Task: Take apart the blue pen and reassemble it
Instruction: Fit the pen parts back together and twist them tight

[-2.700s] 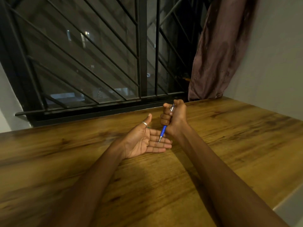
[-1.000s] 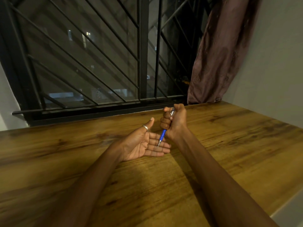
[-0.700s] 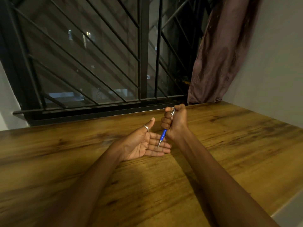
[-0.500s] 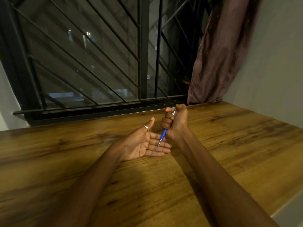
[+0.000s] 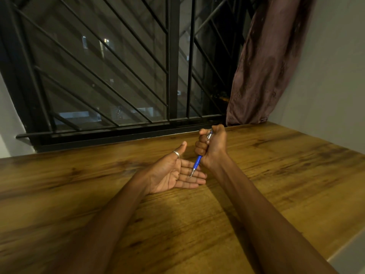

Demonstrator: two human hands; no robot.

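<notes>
My right hand (image 5: 214,145) is closed in a fist around the blue pen (image 5: 197,162), held nearly upright with its silver tip pointing down. The pen's silver upper part shows between thumb and fingers at the top of the fist; its middle is hidden inside the hand. My left hand (image 5: 170,173) lies palm up on the wooden table (image 5: 276,175), fingers spread flat, a ring on the thumb. The pen's tip hangs right over the left hand's fingers; I cannot tell if it touches them.
A barred window (image 5: 118,76) runs along the table's far edge. A brown curtain (image 5: 262,66) hangs at the back right, beside a grey wall (image 5: 325,76). The table's right edge (image 5: 347,244) cuts diagonally at the lower right.
Hardly anything has moved. The right fist stays on the pen above the flat left palm; the thumb shifts slightly at the pen's top.
</notes>
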